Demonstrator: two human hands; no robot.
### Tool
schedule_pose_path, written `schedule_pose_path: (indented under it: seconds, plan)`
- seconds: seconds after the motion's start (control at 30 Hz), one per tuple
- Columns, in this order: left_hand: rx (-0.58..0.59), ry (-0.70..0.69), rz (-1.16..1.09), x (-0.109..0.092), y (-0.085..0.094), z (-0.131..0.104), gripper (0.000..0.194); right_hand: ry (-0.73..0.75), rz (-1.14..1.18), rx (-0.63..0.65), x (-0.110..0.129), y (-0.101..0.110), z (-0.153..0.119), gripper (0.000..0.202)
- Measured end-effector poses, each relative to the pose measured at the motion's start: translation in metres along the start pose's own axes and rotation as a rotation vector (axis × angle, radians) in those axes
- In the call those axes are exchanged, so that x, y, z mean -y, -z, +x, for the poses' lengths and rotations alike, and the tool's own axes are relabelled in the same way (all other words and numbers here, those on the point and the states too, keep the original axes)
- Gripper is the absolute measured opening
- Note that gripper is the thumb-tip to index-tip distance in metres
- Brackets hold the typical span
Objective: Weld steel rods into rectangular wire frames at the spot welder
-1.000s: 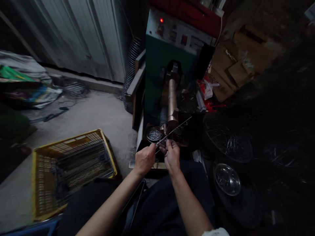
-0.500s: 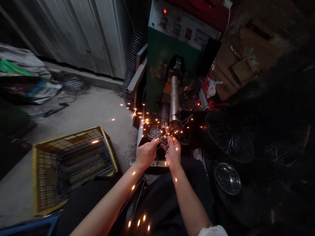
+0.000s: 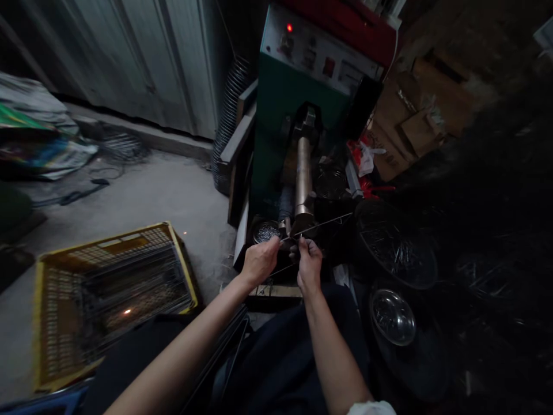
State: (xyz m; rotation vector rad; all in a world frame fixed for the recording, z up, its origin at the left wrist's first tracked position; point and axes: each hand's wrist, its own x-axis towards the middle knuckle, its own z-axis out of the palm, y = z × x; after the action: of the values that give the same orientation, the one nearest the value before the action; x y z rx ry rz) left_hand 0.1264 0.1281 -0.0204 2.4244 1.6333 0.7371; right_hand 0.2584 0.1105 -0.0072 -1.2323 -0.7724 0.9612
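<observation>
My left hand (image 3: 261, 262) is closed on a thin metal wire frame (image 3: 330, 222), whose far end points up to the right. Beside it my right hand (image 3: 310, 266) pinches a small bright metal piece (image 3: 301, 236) between thumb and fingertips; its exact shape is too small to tell. Both hands are just below the electrode arm (image 3: 303, 178) of a green spot welder (image 3: 276, 132). Close by my left fingers is a round dish of small metal parts (image 3: 266, 231).
A yellow plastic crate (image 3: 40, 323) with wire frames stands at left on the floor. To the right are a dark basin (image 3: 425, 279) with metal pieces and a clear bowl (image 3: 394, 317). Cardboard boxes (image 3: 391, 150) lie behind. A red lamp (image 3: 289, 27) glows on the welder.
The shower of bright sparks around the hands has died away, leaving a couple of glowing specks at left. My right hand has drawn slightly away from the left and from the electrodes.
</observation>
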Motion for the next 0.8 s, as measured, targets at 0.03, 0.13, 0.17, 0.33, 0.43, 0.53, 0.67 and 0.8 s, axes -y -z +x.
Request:
schedule_pose_path:
  seconds: [0.03,0.13,0.17,0.33,0.43,0.53,0.67,0.8]
  plan:
    - [0.008,-0.003,-0.001,0.001,0.000,0.001,0.028,-0.007,0.007,-0.002,0.000,0.000,0.001,0.037]
    - [0.032,-0.017,0.000,0.005,0.001,0.002,0.030,-0.064,0.045,0.009,-0.001,0.000,0.001,0.037]
    - [0.038,-0.023,-0.002,0.006,0.002,0.002,0.030,-0.084,0.056,0.019,-0.001,0.001,-0.001,0.037]
    - [0.047,-0.060,-0.006,0.006,0.010,0.003,0.024,-0.156,-0.030,0.106,-0.020,0.016,-0.037,0.035]
    - [0.050,-0.081,0.015,0.015,0.021,-0.006,0.022,-0.145,-0.238,0.321,-0.044,0.029,-0.078,0.030]
    - [0.062,-0.054,0.055,0.042,0.039,-0.033,0.023,-0.194,-0.444,0.600,-0.061,0.041,-0.121,0.019]
    - [0.063,0.131,0.142,0.106,0.080,-0.098,0.021,-0.196,-0.715,0.873,-0.066,0.052,-0.156,0.016]
    - [-0.097,0.525,0.267,0.179,0.122,-0.177,0.021,-0.104,-0.869,1.030,-0.066,0.052,-0.162,0.015]
